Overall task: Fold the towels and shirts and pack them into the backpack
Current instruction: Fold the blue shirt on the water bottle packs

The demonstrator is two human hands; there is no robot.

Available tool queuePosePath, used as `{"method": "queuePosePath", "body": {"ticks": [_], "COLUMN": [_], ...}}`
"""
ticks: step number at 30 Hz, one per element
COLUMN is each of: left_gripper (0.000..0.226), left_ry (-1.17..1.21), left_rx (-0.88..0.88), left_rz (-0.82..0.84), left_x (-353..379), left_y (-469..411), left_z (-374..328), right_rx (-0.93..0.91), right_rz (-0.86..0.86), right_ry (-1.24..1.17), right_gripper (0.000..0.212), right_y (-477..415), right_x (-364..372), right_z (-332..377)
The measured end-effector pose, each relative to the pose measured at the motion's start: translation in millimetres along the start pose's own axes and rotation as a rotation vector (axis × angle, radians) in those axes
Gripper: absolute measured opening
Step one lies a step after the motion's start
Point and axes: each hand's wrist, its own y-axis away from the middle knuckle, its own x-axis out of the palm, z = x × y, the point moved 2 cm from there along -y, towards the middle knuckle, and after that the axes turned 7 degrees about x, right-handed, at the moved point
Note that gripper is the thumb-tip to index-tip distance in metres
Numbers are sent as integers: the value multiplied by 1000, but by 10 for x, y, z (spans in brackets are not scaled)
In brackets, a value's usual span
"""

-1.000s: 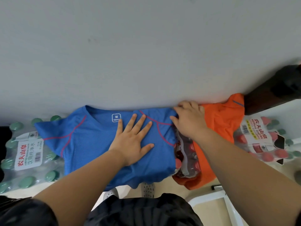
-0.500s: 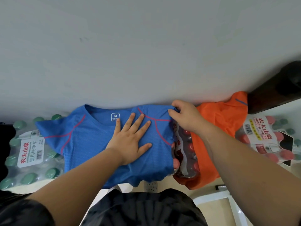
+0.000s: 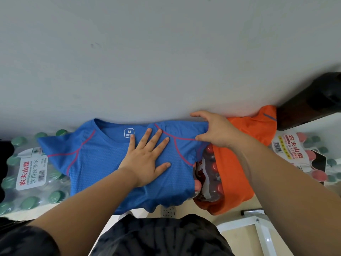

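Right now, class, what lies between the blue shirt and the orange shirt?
In the head view, a wrapped pack of red-capped bottles shows in that gap.

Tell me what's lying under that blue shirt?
A shrink-wrapped pack of green-capped water bottles sticks out from under the blue shirt on one side, a red-capped pack on the other. What lies beneath its middle is covered by the cloth and the left hand.

Green-capped Nongfu Spring water pack (image 3: 31, 169) on the left, a red-capped pack (image 3: 299, 154) on the right, and another red-capped one (image 3: 210, 174) in between. There's a white metal frame (image 3: 258, 226) down low at the right.
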Motion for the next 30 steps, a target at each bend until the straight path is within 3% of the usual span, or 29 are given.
{"method": "queuePosePath", "body": {"ticks": [6,14,21,25,27,30], "left_gripper": [79,80,86,85,86,86], "left_ry": [8,5,72,76,79,93], "left_rx": [3,10,-11,-69,-85,-91], "left_rz": [-8,11,-89,-63,-20,5], "left_x": [-1,-15,-146,-122,-70,-27], "left_y": [-1,-17,90,270,329,351], "left_z": [-3,8,81,167,200,202], "right_rx": [142,233,154,59,-22,-160], "right_rz": [83,-116,-213,-33,-32,-212], "right_ry": [-527,-560,-331,-475,-338,-27], "right_gripper": [72,66,65,72,62,51], "right_y": [148,130,68,65,93,201], "right_x": [110,193,302,639,777,873], "right_z": [-68,-17,429,742,791,678]}}
